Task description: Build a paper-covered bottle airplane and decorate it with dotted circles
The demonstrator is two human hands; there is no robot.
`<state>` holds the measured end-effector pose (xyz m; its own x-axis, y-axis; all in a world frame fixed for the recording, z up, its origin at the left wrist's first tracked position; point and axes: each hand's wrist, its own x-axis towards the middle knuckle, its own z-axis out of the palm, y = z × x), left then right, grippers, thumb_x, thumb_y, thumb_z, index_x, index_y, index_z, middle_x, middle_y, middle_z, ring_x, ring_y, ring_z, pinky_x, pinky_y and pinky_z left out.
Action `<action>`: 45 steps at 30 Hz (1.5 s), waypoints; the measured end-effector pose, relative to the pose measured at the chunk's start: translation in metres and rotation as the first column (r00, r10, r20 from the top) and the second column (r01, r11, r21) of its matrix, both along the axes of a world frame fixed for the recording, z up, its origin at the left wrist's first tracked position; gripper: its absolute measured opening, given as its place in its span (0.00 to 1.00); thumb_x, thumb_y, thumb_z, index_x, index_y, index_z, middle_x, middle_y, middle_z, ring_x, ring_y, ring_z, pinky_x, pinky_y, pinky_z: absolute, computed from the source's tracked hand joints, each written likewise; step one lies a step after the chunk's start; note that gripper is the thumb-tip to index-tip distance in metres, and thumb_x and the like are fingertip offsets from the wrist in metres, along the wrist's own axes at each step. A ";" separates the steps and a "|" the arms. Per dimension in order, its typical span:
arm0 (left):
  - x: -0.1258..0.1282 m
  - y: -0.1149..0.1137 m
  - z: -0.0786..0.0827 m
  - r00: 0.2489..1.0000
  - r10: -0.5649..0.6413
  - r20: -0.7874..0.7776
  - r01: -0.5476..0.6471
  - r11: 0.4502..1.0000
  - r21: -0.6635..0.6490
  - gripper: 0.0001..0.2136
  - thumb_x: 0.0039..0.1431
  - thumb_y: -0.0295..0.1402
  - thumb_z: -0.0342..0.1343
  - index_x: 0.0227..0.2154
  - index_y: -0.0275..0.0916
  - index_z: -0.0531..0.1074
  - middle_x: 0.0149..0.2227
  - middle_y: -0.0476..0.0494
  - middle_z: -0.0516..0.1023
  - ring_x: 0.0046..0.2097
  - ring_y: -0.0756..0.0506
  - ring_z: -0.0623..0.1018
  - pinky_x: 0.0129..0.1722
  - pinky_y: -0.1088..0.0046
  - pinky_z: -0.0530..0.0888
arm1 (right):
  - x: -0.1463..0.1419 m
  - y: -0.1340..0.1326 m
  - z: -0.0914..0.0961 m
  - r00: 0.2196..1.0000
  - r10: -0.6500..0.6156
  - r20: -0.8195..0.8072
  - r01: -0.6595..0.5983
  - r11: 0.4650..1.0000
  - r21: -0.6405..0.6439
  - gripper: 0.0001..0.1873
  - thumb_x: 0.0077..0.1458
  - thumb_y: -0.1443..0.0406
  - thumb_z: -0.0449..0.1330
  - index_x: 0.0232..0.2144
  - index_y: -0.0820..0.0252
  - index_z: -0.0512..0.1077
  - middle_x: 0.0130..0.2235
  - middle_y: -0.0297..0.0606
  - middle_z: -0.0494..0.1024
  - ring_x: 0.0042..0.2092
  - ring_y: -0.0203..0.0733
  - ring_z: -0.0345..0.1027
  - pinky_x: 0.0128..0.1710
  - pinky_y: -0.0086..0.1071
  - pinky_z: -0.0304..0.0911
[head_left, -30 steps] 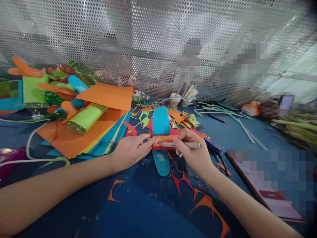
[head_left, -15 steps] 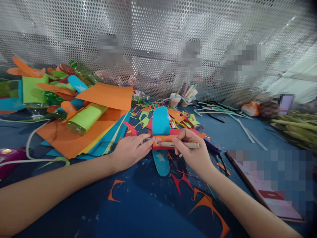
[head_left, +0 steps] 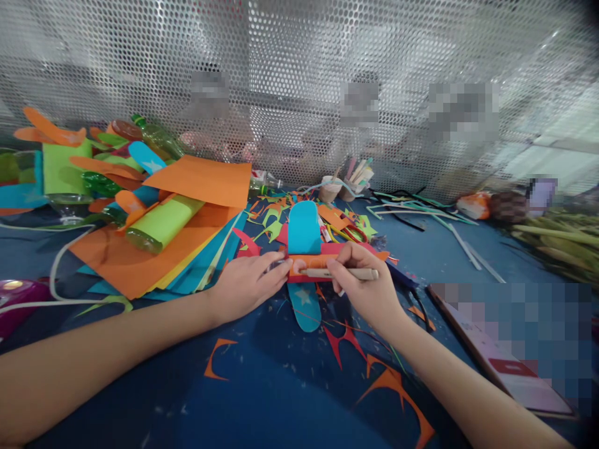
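Note:
A toy plane [head_left: 318, 259] with a red body, an orange band and blue wings lies on the dark blue table in front of me. Its body appears to be a paper-wrapped bottle. My left hand [head_left: 243, 284] is closed around the clear left end of the plane. In my right hand [head_left: 365, 274] is a beige pen [head_left: 319, 273], pinched near its middle, with its tip at the orange band. A pale round mark shows beside the tip. White stars decorate the lower blue wing [head_left: 306, 308].
Colored paper sheets [head_left: 112, 262] and paper-wrapped bottles [head_left: 163, 223] pile up on the left. Paper scraps [head_left: 397, 386] lie around the plane. A tablet-like device [head_left: 496, 355] sits on the right. Behind stand cups of sticks [head_left: 330, 189] and a perforated metal screen [head_left: 290, 75].
The pen and my right hand have shifted very slightly to the right. My left hand keeps its hold on the plane.

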<state>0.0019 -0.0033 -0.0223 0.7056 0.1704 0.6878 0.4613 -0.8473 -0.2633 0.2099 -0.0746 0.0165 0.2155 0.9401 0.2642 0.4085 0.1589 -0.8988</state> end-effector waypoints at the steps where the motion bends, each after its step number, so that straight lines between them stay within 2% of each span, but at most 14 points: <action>1: 0.000 0.000 0.000 1.000 -0.002 -0.004 0.002 1.000 0.001 0.12 0.65 0.33 0.46 0.48 0.36 0.64 0.44 0.40 0.75 0.37 0.46 0.78 0.32 0.70 0.76 | 0.000 0.000 0.001 1.000 -0.007 -0.003 0.007 1.000 0.000 0.12 0.51 0.64 0.57 0.20 0.55 0.57 0.14 0.25 0.64 0.17 0.32 0.56 0.19 0.27 0.53; 7: -0.001 0.000 0.000 1.000 0.003 -0.009 -0.003 1.000 0.004 0.12 0.65 0.33 0.47 0.48 0.36 0.65 0.45 0.40 0.75 0.38 0.46 0.78 0.33 0.69 0.76 | -0.002 0.000 0.006 1.000 0.003 -0.018 -0.002 0.999 0.039 0.13 0.50 0.64 0.57 0.19 0.55 0.56 0.14 0.25 0.64 0.17 0.31 0.56 0.19 0.27 0.54; 18: -0.001 0.001 -0.002 1.000 -0.007 -0.018 0.007 1.000 -0.008 0.12 0.64 0.33 0.48 0.48 0.36 0.66 0.46 0.39 0.74 0.40 0.45 0.78 0.34 0.69 0.76 | -0.002 0.000 0.005 1.000 -0.002 -0.010 0.003 1.000 0.012 0.13 0.50 0.64 0.57 0.20 0.55 0.57 0.14 0.25 0.64 0.17 0.31 0.57 0.19 0.27 0.54; 25: -0.001 0.000 -0.001 1.000 0.002 -0.011 -0.002 1.000 -0.004 0.12 0.64 0.33 0.47 0.48 0.37 0.65 0.45 0.39 0.75 0.38 0.45 0.78 0.33 0.69 0.76 | -0.001 -0.001 0.004 1.000 0.015 -0.014 -0.015 0.999 0.030 0.13 0.51 0.64 0.57 0.20 0.55 0.57 0.15 0.26 0.65 0.17 0.31 0.58 0.20 0.28 0.56; 38: -0.001 0.001 0.000 1.000 0.004 -0.019 -0.004 1.000 -0.005 0.12 0.65 0.33 0.46 0.48 0.37 0.65 0.45 0.40 0.75 0.38 0.46 0.78 0.33 0.70 0.76 | 0.001 0.000 0.001 1.000 0.007 0.010 -0.007 1.000 -0.009 0.12 0.51 0.64 0.57 0.21 0.55 0.57 0.14 0.25 0.64 0.17 0.31 0.57 0.19 0.27 0.53; 45: -0.001 0.001 -0.001 1.000 0.006 -0.011 -0.006 1.000 0.010 0.12 0.65 0.33 0.46 0.48 0.37 0.65 0.45 0.40 0.75 0.38 0.46 0.78 0.33 0.70 0.76 | -0.001 -0.001 0.006 1.000 -0.018 -0.019 0.018 0.999 0.027 0.13 0.49 0.65 0.57 0.19 0.55 0.56 0.14 0.24 0.62 0.16 0.31 0.55 0.18 0.27 0.52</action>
